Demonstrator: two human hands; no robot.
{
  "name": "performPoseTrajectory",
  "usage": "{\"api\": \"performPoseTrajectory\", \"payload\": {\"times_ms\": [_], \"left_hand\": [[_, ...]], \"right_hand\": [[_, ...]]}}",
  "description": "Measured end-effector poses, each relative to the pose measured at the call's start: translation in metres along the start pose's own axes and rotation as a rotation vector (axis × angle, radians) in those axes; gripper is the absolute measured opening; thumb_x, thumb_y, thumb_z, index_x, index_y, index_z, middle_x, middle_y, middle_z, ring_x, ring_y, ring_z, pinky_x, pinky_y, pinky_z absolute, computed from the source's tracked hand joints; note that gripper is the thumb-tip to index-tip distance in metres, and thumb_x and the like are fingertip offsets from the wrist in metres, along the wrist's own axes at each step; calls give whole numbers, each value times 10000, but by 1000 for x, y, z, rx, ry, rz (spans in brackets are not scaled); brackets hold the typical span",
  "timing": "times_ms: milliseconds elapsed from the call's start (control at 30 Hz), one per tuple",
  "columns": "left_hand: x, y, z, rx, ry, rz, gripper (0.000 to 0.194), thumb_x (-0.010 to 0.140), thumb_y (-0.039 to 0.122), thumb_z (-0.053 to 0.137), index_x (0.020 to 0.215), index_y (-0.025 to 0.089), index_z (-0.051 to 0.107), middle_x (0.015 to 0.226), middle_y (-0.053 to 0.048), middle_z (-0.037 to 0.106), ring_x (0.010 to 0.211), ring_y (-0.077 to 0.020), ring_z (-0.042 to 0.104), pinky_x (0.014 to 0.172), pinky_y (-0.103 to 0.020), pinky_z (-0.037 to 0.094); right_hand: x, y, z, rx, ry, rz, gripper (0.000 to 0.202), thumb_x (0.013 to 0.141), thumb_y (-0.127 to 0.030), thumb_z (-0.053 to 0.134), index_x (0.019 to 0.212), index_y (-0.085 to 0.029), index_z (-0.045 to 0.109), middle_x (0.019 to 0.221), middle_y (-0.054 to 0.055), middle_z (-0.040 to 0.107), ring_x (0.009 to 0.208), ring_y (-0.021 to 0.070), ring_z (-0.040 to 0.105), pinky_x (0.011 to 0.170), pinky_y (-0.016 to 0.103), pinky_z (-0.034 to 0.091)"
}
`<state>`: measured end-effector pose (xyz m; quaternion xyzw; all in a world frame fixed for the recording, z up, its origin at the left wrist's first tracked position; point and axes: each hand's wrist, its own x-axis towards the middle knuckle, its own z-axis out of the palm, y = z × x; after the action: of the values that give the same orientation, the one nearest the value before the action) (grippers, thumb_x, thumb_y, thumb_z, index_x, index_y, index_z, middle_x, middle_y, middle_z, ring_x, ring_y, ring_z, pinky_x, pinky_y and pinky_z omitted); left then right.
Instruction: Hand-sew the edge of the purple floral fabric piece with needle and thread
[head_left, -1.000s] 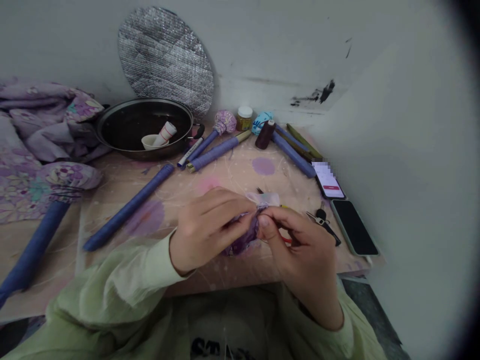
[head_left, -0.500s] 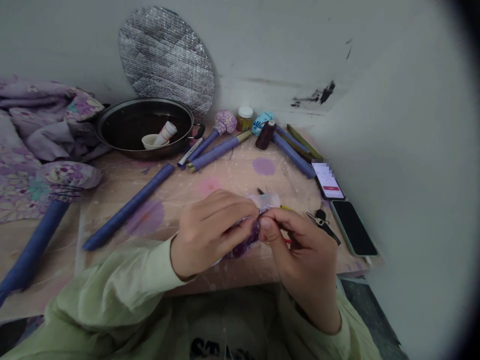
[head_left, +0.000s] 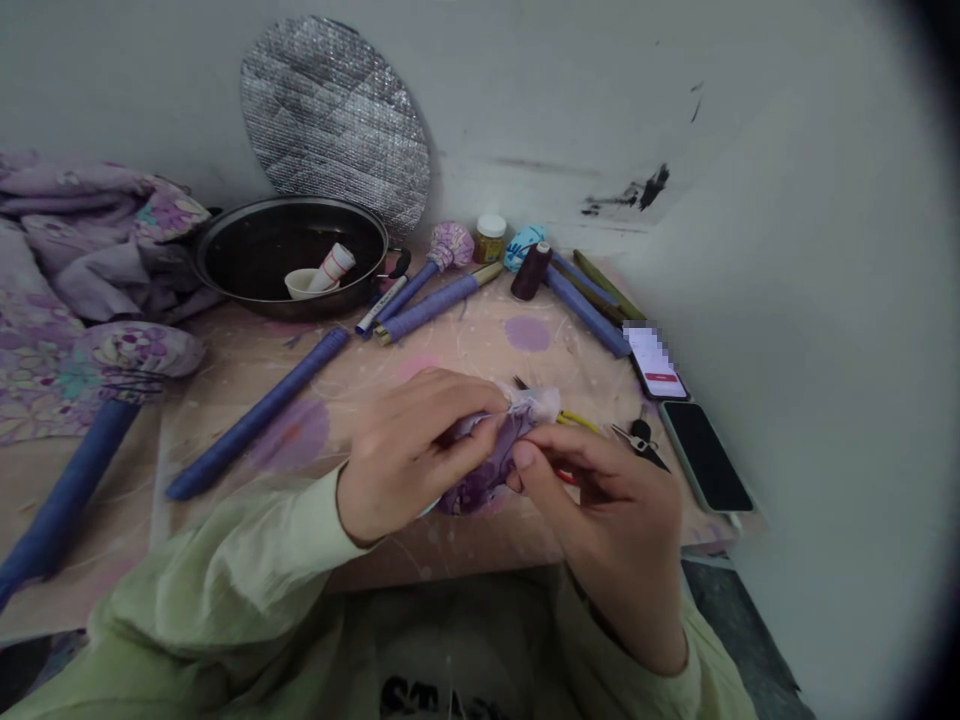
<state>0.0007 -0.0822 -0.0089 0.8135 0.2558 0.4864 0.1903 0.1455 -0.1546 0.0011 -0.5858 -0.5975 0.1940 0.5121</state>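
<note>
My left hand (head_left: 424, 450) is closed on a piece of purple patterned cloth (head_left: 491, 465), thumb and index finger pinching its gathered upper edge. Close by on the right, my right hand (head_left: 604, 500) has its thumb and index fingertips pressed together at the cloth's side. Whatever sits in that pinch is too small to make out. Behind the cloth a yellow handle (head_left: 577, 420) and a dark pointed tip show, partly hidden by the hands and cloth.
Two phones, one lit (head_left: 654, 362) and one dark (head_left: 707, 457), lie at the right beside keys (head_left: 640, 432). A dark thread spool (head_left: 531, 272), lidded jar (head_left: 490, 240) and blue-wrapped rods (head_left: 259, 415) lie around. A black pan (head_left: 225, 285) stands back left.
My right hand has drawn slightly away from my left fingertips, down and to the right. More of the purple cloth now shows between the hands.
</note>
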Motion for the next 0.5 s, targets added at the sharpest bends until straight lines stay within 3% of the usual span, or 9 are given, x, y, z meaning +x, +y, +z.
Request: {"api": "performPoseTrajectory", "payload": {"times_ms": [200, 500], "left_hand": [[-1, 2, 2, -40, -66, 36, 108, 852, 93, 604, 892, 192, 623, 831, -44, 725, 828, -148, 677, 786, -290, 561], [0, -1, 3, -79, -45, -76, 94, 862, 140, 598, 870, 227, 632, 852, -15, 738, 791, -148, 687, 767, -298, 568]], "right_hand": [[4, -2, 4, 18, 34, 24, 116, 807, -112, 603, 718, -179, 633, 541, -64, 626, 459, 49, 574, 474, 133, 469], [6, -4, 5, -10, 30, 36, 92, 772, -113, 618, 713, -174, 654, 533, -50, 636, 435, 65, 573, 448, 155, 466]]}}
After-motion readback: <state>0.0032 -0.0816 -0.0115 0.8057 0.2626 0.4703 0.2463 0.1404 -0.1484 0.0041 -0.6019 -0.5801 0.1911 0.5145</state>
